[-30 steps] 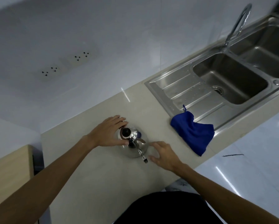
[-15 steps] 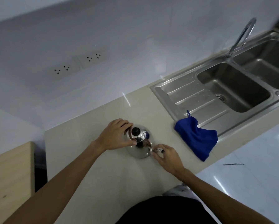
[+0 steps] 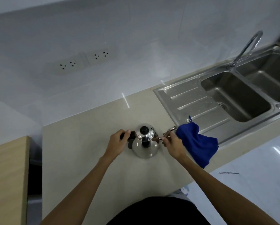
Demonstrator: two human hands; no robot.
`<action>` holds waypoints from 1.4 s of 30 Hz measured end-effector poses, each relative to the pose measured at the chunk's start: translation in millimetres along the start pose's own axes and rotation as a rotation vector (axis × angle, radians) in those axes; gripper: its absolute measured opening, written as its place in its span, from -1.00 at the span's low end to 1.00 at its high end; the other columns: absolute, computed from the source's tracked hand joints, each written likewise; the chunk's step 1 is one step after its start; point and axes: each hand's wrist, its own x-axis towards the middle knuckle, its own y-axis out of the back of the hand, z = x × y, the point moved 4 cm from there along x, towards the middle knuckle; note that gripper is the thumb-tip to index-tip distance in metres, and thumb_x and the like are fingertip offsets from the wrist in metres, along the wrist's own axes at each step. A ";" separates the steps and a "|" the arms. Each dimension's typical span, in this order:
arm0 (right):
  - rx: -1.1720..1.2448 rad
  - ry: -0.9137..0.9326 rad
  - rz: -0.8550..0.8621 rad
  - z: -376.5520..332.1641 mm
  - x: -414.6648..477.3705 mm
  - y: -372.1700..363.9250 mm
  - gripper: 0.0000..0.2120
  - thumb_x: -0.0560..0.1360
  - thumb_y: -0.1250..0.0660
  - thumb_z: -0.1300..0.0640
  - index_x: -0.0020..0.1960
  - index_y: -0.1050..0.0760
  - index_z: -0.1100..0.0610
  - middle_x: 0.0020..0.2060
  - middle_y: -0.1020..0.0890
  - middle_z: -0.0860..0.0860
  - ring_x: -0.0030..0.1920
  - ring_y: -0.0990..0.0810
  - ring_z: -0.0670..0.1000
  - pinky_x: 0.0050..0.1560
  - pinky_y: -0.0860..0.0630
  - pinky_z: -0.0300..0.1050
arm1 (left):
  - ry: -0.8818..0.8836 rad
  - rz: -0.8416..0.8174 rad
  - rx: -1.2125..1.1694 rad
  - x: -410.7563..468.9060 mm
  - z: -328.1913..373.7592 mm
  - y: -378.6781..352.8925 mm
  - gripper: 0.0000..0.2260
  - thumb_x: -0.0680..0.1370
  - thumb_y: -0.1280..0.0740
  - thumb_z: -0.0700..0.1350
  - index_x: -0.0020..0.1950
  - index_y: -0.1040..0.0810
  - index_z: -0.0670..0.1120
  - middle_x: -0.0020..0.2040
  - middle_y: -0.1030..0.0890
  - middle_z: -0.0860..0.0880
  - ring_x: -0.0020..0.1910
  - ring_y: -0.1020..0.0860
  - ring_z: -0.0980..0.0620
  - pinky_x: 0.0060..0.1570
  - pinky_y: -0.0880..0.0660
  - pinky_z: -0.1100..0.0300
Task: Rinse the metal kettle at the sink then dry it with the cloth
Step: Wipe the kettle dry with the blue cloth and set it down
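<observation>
The double-bowl steel sink (image 3: 233, 101) lay off to the person's right along the beige tabletop (image 3: 80, 153), with the blue cloth (image 3: 199, 143) draped over the tabletop's front edge between it and the metal kettle (image 3: 145, 143), which stood upright on the tabletop straight ahead. The kettle's long axis ran left to right, black handle pointing left, thin gooseneck spout (image 3: 169, 131) pointing right toward the cloth and sink. The left hand (image 3: 118, 143) had its fingers curled shut around the handle while the right hand (image 3: 172, 145) pinched the spout, so carrying it to the sink looked like a move rightward, spout first.
</observation>
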 end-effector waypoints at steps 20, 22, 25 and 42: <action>0.276 -0.062 -0.178 -82.0 43.7 -96.0 -0.91 0.54 -0.37 0.30 -0.09 -0.56 0.13 -0.11 -0.70 0.22 -0.15 -0.71 0.12 0.03 -0.66 0.04 | 0.105 0.251 -0.233 -23.9 -41.7 108.6 -0.72 0.66 -0.30 -0.06 -0.19 -0.56 -0.17 -0.37 -0.52 0.03 -0.46 -0.48 0.30 -0.37 -0.38 0.47; 0.294 -0.084 -0.216 -92.3 47.9 -120.4 -0.92 0.53 -0.38 0.31 -0.10 -0.56 0.17 -0.10 -0.68 0.26 -0.15 -0.69 0.11 0.05 -0.66 0.05 | 0.114 0.272 -0.197 -26.3 -53.9 130.2 -0.70 0.66 -0.30 -0.05 -0.24 -0.54 -0.14 -0.37 -0.52 0.04 -0.45 -0.47 0.30 -0.36 -0.38 0.45; 0.297 -0.115 -0.253 -108.4 52.6 -154.2 -0.90 0.52 -0.40 0.32 -0.14 -0.56 0.17 -0.15 -0.67 0.19 -0.16 -0.68 0.11 0.08 -0.65 0.10 | 0.138 0.286 -0.117 -26.3 -72.4 160.1 -0.67 0.66 -0.29 -0.05 -0.31 -0.48 -0.04 -0.38 -0.49 0.06 -0.43 -0.46 0.24 -0.34 -0.37 0.40; 0.069 -0.126 -0.370 -146.7 44.1 -238.7 -0.89 0.48 -0.44 0.23 -0.19 -0.53 0.16 -0.33 -0.63 0.06 -0.28 -0.64 0.08 0.05 -0.65 0.19 | 0.338 0.328 -0.022 -25.6 -147.7 222.0 -0.63 0.67 -0.23 0.05 -0.26 -0.50 -0.12 -0.32 -0.52 -0.07 -0.35 -0.45 -0.02 -0.27 -0.36 0.09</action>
